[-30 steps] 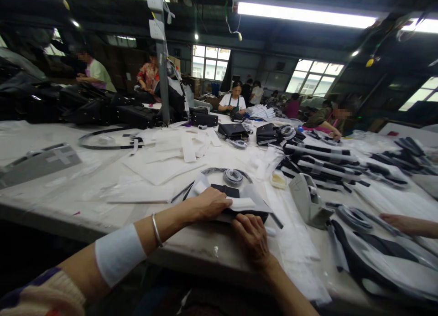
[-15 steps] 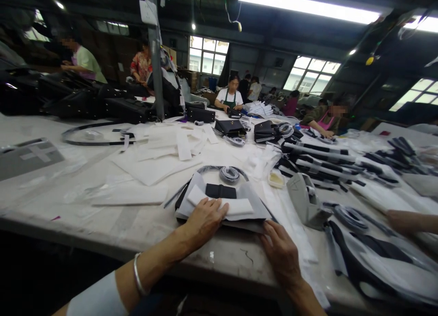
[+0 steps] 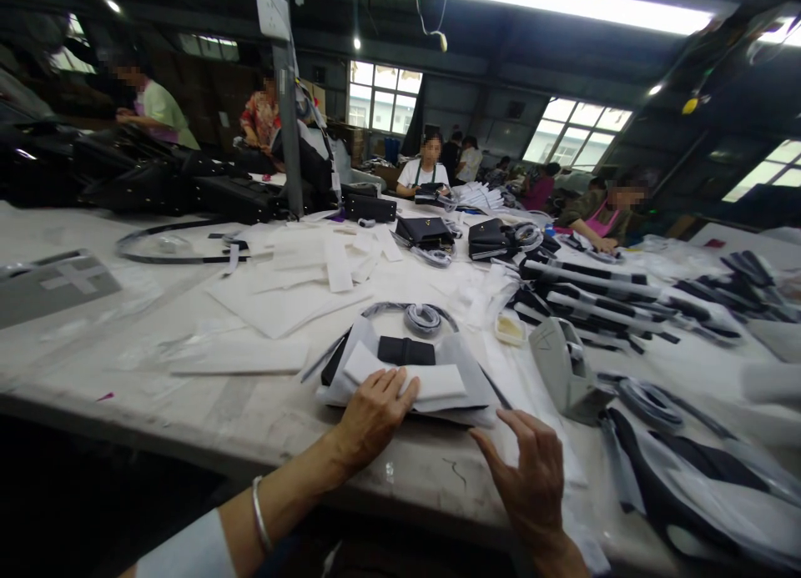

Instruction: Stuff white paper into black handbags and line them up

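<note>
1. While laid flat on the white folded tissue paper (image 3: 438,382), the left hand (image 3: 375,411) presses down, fingers together, gripping nothing.
2. Black rectangular leather piece (image 3: 405,350), at 12 o'clock of that hand on the pale worktable (image 3: 269,419): judged partly wrapped, centre bare.
3. Right hand (image 3: 531,469), at 4 o'clock: fingers spread, empty.
4. No legible writing.

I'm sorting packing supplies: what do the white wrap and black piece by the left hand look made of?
The white wrap: thin matte paper or non-woven sheet, going by its soft folds. The black piece: likely leather or imitation leather, smooth with a dull surface; which of the two, the view cannot settle.
</note>
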Demonstrator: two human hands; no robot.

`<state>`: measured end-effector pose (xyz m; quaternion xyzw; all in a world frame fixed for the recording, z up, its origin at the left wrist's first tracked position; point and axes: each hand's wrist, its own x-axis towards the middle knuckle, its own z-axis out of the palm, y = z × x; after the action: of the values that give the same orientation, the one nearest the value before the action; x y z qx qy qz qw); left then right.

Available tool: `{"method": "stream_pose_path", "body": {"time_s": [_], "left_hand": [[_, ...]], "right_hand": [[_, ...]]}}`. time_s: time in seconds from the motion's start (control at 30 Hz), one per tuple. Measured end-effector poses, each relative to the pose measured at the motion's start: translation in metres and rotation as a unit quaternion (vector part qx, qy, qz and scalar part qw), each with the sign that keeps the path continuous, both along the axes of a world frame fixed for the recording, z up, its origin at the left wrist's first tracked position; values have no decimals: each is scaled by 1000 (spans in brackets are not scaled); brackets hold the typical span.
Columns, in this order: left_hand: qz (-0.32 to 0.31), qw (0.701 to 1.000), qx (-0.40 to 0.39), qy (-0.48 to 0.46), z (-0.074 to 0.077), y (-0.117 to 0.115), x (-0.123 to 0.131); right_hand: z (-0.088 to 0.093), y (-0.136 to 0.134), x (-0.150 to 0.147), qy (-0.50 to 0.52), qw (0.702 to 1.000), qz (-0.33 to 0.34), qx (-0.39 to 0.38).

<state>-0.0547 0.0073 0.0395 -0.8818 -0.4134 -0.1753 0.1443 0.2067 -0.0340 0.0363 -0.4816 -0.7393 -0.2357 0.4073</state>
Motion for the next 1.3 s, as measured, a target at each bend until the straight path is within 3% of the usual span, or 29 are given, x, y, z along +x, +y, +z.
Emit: {"method": "stream_pose_path", "body": {"time_s": [0.13, 0.3, 0.5, 0.73, 0.93, 1.07, 1.3], "left_hand": [[-5, 1000, 29, 8, -3, -2, -1], [-6, 998, 48, 33, -6, -6, 3], [-24, 995, 82, 47, -12, -6, 8], [-7, 991, 128, 31, -13, -5, 6], [-2, 990, 132, 45, -14, -4, 5], [8, 988, 147, 38, -16, -2, 6], [22, 985, 171, 1, -16, -3, 8]], "right_hand": [[18, 6, -30, -144, 982, 111, -56], [7, 31, -39, -165, 969, 177, -46], [-6, 28, -40, -117, 980, 154, -49], [28, 42, -34, -68, 956, 161, -236], [52, 60, -33, -190, 908, 210, -308], [60, 57, -37, -220, 900, 205, -315], [53, 49, -22, -195, 935, 190, -227]]}}
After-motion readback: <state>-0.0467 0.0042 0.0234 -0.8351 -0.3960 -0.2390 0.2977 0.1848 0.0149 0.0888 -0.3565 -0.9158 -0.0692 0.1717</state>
